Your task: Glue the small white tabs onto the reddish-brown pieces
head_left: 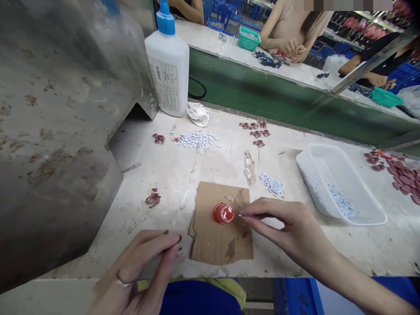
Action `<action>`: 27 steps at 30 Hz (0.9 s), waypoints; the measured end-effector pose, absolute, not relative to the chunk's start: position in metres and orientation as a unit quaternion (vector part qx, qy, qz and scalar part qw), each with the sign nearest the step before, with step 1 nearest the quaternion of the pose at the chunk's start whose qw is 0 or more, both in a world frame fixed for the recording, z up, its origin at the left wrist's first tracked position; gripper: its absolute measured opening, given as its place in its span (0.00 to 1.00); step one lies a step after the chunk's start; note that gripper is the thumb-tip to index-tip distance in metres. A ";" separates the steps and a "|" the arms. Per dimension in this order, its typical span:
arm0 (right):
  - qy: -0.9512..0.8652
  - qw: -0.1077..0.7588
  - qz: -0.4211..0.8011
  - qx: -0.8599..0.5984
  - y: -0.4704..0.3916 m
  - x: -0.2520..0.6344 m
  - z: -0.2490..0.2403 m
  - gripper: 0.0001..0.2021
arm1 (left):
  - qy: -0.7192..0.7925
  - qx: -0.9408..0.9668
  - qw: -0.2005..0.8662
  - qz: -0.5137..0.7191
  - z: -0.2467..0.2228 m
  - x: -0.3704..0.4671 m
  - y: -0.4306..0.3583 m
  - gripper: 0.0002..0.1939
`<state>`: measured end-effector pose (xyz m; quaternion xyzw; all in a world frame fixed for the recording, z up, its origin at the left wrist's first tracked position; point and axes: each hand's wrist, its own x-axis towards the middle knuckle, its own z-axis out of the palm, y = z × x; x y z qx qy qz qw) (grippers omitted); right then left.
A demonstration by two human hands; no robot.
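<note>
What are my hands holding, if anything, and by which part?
The right hand pinches a tiny pale piece, one end protruding. Whether the left hand holds anything cannot be told.

One red pot [223, 213], one cardboard sheet [210, 243], one white bottle [169, 72], one translucent tray [343, 173], two green containers [248, 42]

Left hand [134, 259] half curled, fingertips [175, 240] close together, right hand [295, 223] pinching, right forearm [357, 278] slanting inward
</note>
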<state>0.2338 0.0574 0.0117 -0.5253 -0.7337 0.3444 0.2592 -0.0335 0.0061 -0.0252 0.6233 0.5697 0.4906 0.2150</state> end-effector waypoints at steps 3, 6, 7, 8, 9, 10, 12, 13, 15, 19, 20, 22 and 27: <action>-0.742 0.255 0.356 -0.508 0.061 0.227 0.011 0.07 | 0.537 0.687 0.199 0.447 -0.021 -0.037 0.008 0.11; -0.759 0.260 0.337 -0.492 0.062 0.225 0.010 0.07 | 0.538 0.703 0.192 0.423 -0.018 -0.038 0.010 0.14; -0.763 0.259 0.333 -0.490 0.062 0.225 0.009 0.08 | 0.535 0.708 0.192 0.419 -0.018 -0.038 0.010 0.14; -0.766 0.259 0.329 -0.488 0.062 0.225 0.009 0.08 | 0.531 0.711 0.200 0.415 -0.017 -0.039 0.010 0.13; -0.768 0.257 0.326 -0.487 0.062 0.226 0.009 0.08 | 0.528 0.711 0.212 0.412 -0.017 -0.039 0.010 0.13; -0.771 0.255 0.325 -0.485 0.062 0.226 0.008 0.09 | 0.529 0.711 0.221 0.407 -0.017 -0.038 0.010 0.12; -0.776 0.253 0.322 -0.480 0.062 0.226 0.008 0.09 | 0.534 0.709 0.211 0.408 -0.018 -0.038 0.011 0.10; -0.778 0.252 0.320 -0.478 0.061 0.227 0.008 0.09 | 0.538 0.710 0.197 0.409 -0.018 -0.038 0.011 0.10; -0.782 0.252 0.314 -0.476 0.061 0.227 0.008 0.09 | 0.542 0.708 0.171 0.419 -0.019 -0.037 0.012 0.11; -0.783 0.255 0.300 -0.482 0.059 0.229 0.007 0.09 | 0.539 0.691 0.208 0.434 -0.020 -0.035 0.010 0.16; -0.782 0.254 0.300 -0.483 0.059 0.229 0.007 0.09 | 0.537 0.691 0.221 0.431 -0.020 -0.035 0.010 0.16; -0.779 0.257 0.303 -0.485 0.059 0.230 0.007 0.09 | 0.530 0.691 0.239 0.429 -0.020 -0.032 0.010 0.16; -0.739 0.318 0.339 -0.488 0.055 0.221 0.015 0.09 | 0.499 0.717 0.248 0.419 -0.017 -0.022 0.013 0.14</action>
